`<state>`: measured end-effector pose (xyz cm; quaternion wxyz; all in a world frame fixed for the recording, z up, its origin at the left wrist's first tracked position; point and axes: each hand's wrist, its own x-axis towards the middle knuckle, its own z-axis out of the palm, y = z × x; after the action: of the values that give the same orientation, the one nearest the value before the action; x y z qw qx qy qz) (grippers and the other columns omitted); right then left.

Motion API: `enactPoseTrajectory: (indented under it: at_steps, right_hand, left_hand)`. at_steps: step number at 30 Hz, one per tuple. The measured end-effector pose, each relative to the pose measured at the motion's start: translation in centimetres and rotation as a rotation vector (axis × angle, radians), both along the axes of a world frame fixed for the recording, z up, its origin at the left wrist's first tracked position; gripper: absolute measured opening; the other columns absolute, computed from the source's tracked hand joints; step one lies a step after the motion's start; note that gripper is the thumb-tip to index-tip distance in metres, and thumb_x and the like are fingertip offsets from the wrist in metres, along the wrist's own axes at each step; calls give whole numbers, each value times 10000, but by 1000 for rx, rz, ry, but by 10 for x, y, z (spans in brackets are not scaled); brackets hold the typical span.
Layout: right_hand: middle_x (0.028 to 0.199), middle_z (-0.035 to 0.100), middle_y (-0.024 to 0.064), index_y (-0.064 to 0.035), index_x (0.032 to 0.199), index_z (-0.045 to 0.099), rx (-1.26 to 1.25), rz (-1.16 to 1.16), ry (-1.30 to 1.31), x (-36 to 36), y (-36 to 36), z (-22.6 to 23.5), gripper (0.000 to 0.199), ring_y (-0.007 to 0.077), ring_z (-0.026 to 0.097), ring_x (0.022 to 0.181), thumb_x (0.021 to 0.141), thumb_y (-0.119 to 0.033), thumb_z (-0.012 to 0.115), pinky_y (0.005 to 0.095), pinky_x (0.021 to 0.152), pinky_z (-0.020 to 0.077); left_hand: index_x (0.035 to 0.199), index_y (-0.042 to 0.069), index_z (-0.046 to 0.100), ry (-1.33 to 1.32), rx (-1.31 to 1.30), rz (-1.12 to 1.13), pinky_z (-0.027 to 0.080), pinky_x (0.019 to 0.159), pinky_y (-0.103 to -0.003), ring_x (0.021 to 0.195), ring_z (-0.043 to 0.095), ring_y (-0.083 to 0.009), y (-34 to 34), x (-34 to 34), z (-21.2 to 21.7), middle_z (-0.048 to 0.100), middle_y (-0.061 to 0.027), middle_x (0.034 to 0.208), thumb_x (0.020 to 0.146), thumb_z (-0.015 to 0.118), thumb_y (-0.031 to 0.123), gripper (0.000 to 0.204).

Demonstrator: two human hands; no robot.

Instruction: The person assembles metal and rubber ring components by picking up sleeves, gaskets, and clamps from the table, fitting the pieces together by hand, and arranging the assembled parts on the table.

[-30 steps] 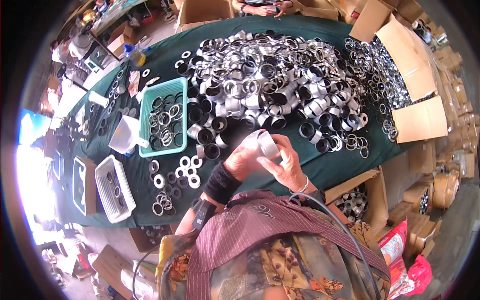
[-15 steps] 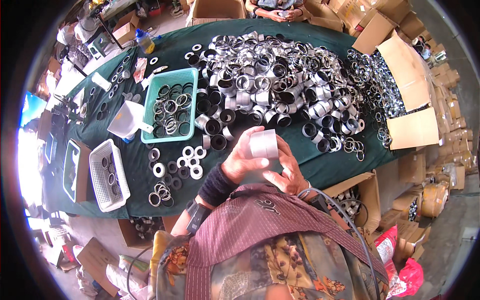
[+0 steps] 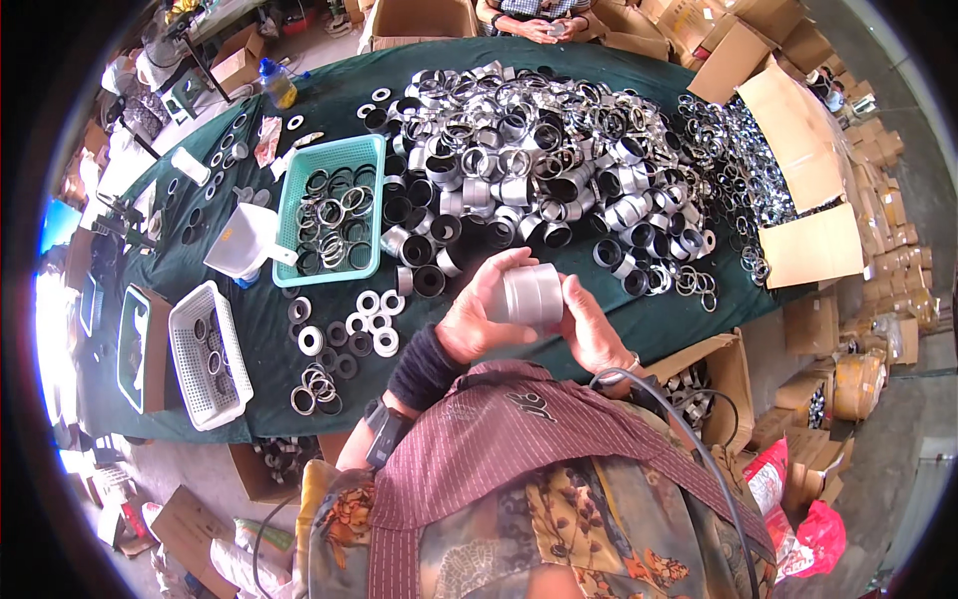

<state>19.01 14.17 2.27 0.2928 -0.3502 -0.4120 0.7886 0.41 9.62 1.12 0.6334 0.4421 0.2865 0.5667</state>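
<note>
A short silver-grey cylindrical sleeve [image 3: 533, 296] with a ridge around it is held in front of my body, lying on its side. My left hand [image 3: 481, 317] grips its left end, thumb below and fingers above and behind. Against its right end rests my right hand [image 3: 596, 331], curved with the thumb upward; some of its fingertips are hidden by the sleeve. Beyond my hands lies a big pile of similar silver sleeves [image 3: 499, 190] with black insides, mixed with metal rings.
A green basket [image 3: 377, 215] of rings, a white dustpan [image 3: 239, 240] and a white basket [image 3: 242, 397] stand left on the green-covered table. Loose washers [image 3: 385, 342] lie near my left forearm. An open carton [image 3: 813, 245] borders the pile at right. Across the table, another person's hands [image 3: 544, 30] hold something small.
The sleeve has tilted from near upright onto its side. My right hand has moved from around its right side and underside to its right end. The view has shifted slightly.
</note>
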Motion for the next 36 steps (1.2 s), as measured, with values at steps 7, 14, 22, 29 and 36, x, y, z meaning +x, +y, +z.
enactPoseTrajectory:
  at_steps: [7,14,22,29,36]
  right_hand:
    - [1168,556,78,-45,1257,464,292,60,-46,-7,1,24,597,152,534,1084,745,-135,756,315,919,447]
    - [1278,471,112,-61,1279,441,839,136,-225,-5,2,18,739,215,479,1203,628,-40,790,341,1022,384]
    - [1319,466,126,-59,1293,433,1320,208,-384,-5,9,17,798,277,451,1237,600,-88,829,392,1028,368]
    - [1259,505,103,-38,1347,414,324,19,-109,9,7,-3,634,180,528,1050,893,-440,601,313,832,461]
    - [1156,540,58,-38,1285,434,-24,91,-97,1,2,-9,606,157,529,1078,820,-314,707,327,931,433]
  left_hand:
    - [1488,75,195,12,6,7,316,1083,-372,1321,381,-249,-5,-1,-10,355,-132,1457,703,744,78,958]
    - [1346,58,454,-372,-435,-50,424,959,-403,1135,558,-194,-9,0,-17,567,-70,1272,972,387,480,567]
    - [1400,80,377,-297,-430,-165,460,938,-391,1140,544,-203,-12,-3,-1,530,-67,1288,857,633,418,689]
    - [1474,77,236,-271,-243,-57,338,1068,-391,1268,425,-244,-5,-1,-15,430,-110,1362,606,779,-60,1033]
    - [1485,87,221,156,-75,-27,269,1103,-368,1318,372,-214,-5,1,-12,377,-106,1432,598,735,-114,1045]
